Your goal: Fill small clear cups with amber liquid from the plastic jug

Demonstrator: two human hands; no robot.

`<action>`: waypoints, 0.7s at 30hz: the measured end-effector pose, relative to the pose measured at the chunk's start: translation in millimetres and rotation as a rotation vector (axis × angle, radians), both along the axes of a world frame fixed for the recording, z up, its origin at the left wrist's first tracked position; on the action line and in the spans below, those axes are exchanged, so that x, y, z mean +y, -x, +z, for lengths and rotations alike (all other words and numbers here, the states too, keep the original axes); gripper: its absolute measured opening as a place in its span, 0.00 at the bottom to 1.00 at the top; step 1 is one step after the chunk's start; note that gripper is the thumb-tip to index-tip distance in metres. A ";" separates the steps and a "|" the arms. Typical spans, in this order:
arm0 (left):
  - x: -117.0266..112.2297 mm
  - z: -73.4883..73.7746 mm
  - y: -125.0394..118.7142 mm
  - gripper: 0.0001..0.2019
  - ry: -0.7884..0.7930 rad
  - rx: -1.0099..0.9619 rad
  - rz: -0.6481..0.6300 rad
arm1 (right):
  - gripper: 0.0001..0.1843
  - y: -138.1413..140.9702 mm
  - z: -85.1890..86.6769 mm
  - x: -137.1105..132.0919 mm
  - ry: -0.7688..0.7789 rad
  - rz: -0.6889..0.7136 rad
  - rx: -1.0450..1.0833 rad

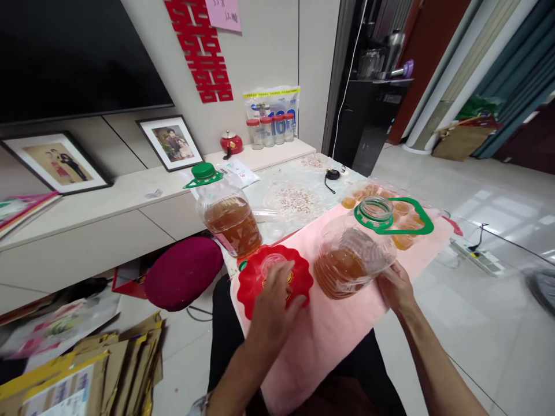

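Note:
My right hand (395,284) grips the lower right side of a large clear plastic jug (342,267). The jug leans on the pink cloth, partly filled with amber liquid, its mouth uncapped and a green handle ring round its neck. Over a red scalloped plate (249,287) hovers my left hand (277,292), thumb and fingers apart; whether it touches the plate is hard to tell. Gold markings show on the plate, partly hidden by the fingers. A second jug (232,222) of amber liquid, closed with a green cap (203,171), stands behind the plate.
Several small cups of amber liquid (403,240) sit at the table's right side on the pink cloth (342,329). A black coiled cord (332,174) lies farther back. Red-lidded jars (267,132) stand on the cabinet. A maroon stool (184,271) and flattened cardboard (117,370) are at left.

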State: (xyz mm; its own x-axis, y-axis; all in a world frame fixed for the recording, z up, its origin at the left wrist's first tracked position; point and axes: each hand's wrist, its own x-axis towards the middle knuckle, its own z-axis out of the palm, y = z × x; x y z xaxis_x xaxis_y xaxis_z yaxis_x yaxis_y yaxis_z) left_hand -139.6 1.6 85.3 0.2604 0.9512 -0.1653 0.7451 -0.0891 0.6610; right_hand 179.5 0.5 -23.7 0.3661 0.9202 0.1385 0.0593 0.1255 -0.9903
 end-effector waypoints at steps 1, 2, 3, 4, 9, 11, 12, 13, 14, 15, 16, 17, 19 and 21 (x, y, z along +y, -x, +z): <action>-4.5 -5.8 -11.2 0.37 0.032 -0.129 0.008 | 0.33 1.9 7.2 -3.0 0.011 0.071 0.031; -8.2 -12.6 -23.2 0.42 0.070 -0.239 0.001 | 0.37 4.1 14.7 -6.0 0.027 0.140 0.054; -11.1 -20.0 -35.3 0.48 0.092 -0.331 -0.007 | 0.40 6.2 22.0 -8.5 0.046 0.202 0.068; -13.1 -27.5 -46.8 0.53 0.112 -0.395 -0.013 | 0.42 7.9 28.9 -10.1 0.065 0.256 0.077; -11.7 -52.8 -86.7 0.62 0.039 -0.508 -0.015 | 0.42 4.7 51.3 -0.6 0.157 0.437 0.063; -8.7 -54.5 -94.6 0.64 0.019 -0.495 0.018 | 0.37 -0.2 54.4 8.4 0.186 0.477 0.045; -7.3 -54.2 -97.5 0.64 0.016 -0.478 0.032 | 0.35 -2.3 55.1 12.7 0.198 0.494 0.040; -6.0 -53.5 -99.7 0.63 0.015 -0.456 0.038 | 0.34 -3.7 55.5 16.3 0.209 0.513 0.039; -4.9 -52.7 -101.3 0.61 0.015 -0.435 0.041 | 0.34 -4.3 55.8 18.9 0.217 0.532 0.041; -4.3 -52.2 -102.2 0.60 0.018 -0.422 0.043 | 0.36 -4.1 56.3 20.3 0.219 0.547 0.046; -4.1 -51.8 -102.4 0.59 0.024 -0.413 0.041 | 0.38 -3.3 57.3 20.6 0.216 0.557 0.051; -4.6 -51.8 -101.9 0.59 0.029 -0.413 0.041 | 0.40 -1.9 58.8 19.5 0.211 0.562 0.057; -8.2 -52.1 -99.2 0.59 0.028 -0.424 0.034 | 0.44 0.7 63.7 13.8 0.193 0.573 0.071; -14.8 -51.9 -95.2 0.59 0.030 -0.427 0.021 | 0.47 1.5 70.3 4.7 0.193 0.601 0.082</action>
State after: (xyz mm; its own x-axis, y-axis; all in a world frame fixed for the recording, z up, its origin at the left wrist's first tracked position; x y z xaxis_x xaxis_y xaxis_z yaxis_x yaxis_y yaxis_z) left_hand -44.3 -13.2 33.5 0.2918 0.9535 -0.0750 0.4053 -0.0523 0.9127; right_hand 178.0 5.2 46.6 -0.2193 0.9740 -0.0567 -0.0432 -0.0678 -0.9968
